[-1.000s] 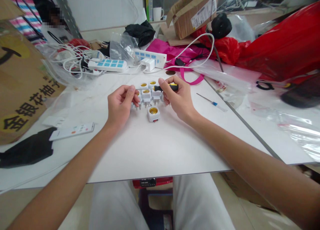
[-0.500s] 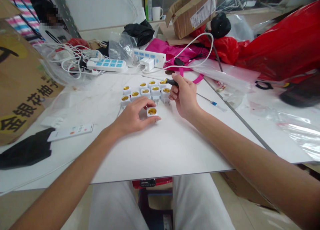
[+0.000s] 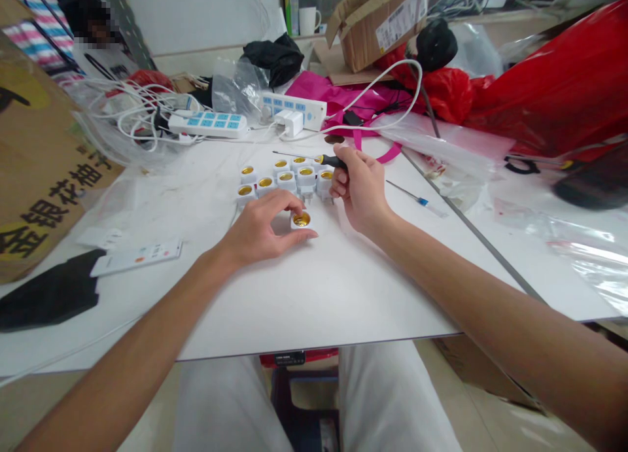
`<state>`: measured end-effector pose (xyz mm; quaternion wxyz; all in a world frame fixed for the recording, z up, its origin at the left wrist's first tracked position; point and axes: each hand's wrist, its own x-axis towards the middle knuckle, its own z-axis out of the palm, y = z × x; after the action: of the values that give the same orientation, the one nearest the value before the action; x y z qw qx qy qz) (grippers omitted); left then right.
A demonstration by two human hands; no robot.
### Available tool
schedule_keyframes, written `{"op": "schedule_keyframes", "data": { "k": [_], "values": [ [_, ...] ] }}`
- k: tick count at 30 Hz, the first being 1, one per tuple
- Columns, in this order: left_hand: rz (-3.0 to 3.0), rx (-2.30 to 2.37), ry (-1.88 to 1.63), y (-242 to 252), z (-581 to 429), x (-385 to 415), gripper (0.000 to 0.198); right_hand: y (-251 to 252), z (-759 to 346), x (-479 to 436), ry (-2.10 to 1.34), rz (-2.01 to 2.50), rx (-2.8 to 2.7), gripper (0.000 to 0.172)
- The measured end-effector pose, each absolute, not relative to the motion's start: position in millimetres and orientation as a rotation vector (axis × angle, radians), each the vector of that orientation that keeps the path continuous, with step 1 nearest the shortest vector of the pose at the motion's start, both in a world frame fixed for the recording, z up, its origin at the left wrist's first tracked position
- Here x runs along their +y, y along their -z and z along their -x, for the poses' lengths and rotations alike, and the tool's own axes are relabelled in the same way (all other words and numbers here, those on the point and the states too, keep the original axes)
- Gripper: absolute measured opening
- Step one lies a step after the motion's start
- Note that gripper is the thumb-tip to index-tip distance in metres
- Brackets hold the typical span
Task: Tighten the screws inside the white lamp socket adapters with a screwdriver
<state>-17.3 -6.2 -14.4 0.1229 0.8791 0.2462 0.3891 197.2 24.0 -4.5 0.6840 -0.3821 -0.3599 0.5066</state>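
My left hand (image 3: 258, 231) is curled around a white lamp holder (image 3: 301, 221) with a brass-coloured threaded socket facing up; thumb and fingertips grip its sides at the table. In my right hand (image 3: 362, 185) is a screwdriver (image 3: 334, 161) with a black and yellow handle. Its thin shaft points left, above several more white lamp holders (image 3: 285, 181) standing in a cluster just beyond my hands. Those holders also have gold threaded mouths turned upward, and a few are partly hidden by my right hand.
Power strips (image 3: 209, 124) with tangled white cables lie at the back. A thin rod with a blue end (image 3: 422, 201) rests on the right. A white remote-like strip (image 3: 140, 258) and a black bag (image 3: 53, 292) are at left, beside a cardboard box (image 3: 44, 164). Red plastic (image 3: 549, 86) fills the far right.
The lamp holder in my left hand has shifted slightly right and its fingers have moved a little. My right hand stays nearly in place, the screwdriver moving slightly left.
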Motion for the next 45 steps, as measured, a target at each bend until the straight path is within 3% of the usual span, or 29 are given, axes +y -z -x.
{"op": "schedule_keyframes", "data": {
  "k": [31, 45],
  "values": [
    [-2.590, 0.669, -1.040, 16.7, 14.6, -4.8, 0.021, 2.4, -189.2, 15.6, -1.061, 0.860, -0.967, 0.065],
    [-2.580, 0.682, -1.031, 17.4, 14.7, -5.6, 0.021, 2.4, -187.3, 12.9, -1.037, 0.843, -0.993, 0.057]
  ]
}}
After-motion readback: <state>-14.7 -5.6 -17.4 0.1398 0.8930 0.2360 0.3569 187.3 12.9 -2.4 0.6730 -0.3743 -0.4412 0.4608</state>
